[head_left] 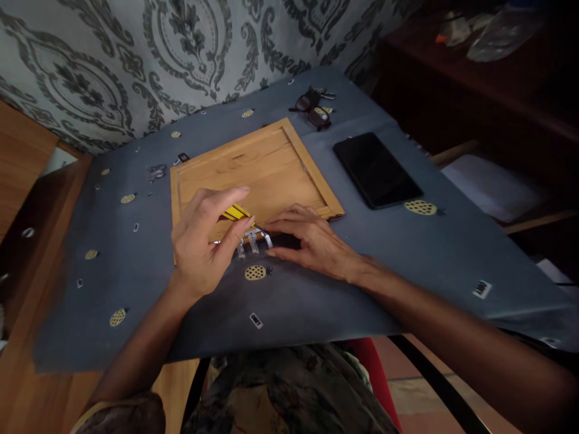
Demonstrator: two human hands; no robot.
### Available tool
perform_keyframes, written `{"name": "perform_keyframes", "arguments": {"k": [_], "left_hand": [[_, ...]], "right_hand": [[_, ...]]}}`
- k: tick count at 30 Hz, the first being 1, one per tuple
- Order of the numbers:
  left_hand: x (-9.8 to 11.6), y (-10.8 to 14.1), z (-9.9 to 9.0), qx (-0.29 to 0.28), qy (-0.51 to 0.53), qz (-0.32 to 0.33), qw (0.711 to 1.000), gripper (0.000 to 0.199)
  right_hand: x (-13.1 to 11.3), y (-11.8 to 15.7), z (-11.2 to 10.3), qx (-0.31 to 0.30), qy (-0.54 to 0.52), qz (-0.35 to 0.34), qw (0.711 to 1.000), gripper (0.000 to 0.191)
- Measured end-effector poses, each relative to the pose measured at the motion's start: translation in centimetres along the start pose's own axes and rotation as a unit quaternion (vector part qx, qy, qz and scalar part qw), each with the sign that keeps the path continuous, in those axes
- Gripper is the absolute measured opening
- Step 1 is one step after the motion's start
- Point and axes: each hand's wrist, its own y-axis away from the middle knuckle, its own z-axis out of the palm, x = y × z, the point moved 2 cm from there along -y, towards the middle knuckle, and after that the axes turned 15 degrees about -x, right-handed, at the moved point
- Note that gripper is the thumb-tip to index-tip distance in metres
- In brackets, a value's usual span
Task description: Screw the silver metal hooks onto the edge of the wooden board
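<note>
My left hand [201, 241] is closed around a screwdriver [236, 212] with a yellow and black handle. The tool's dark shaft slants down to the right. Its tip reaches a small shiny metal piece with several prongs [253, 243] at the near edge of a wooden board [242, 178]. The board has a raised frame along its sides and lies on the table. From the right, my right hand [316, 241] has its thumb and fingers on either side of the rightmost prong, apparently gripping it. My hands partly hide the metal piece and the near edge.
A dark-blue cloth with pineapple prints [316, 313] covers the table. Right of the board lies a black tablet [377, 170]. Sunglasses [312, 110] lie behind it, with keys beside them. Small metal parts [157, 173] lie left of the board. A patterned curtain [190, 48] hangs behind.
</note>
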Motion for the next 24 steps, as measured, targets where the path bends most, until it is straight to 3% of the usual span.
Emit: {"name": "perform_keyframes", "arguments": {"k": [15,20,24], "left_hand": [[0.33,-0.32,-0.25,-0.032,-0.022,0.016,0.999,0.045],[0.05,-0.08,0.17,-0.029,0.075,-0.053,0.995,0.052],[0.18,-0.38,0.29,-0.018,0.175,-0.086,0.981,0.043]], "right_hand": [[0.20,-0.06,-0.05,-0.005,-0.020,0.001,1.000,0.032],[0.24,-0.15,-0.03,-0.004,-0.026,-0.001,1.000,0.030],[0.11,-0.09,-0.07,-0.002,-0.027,0.000,1.000,0.029]]}}
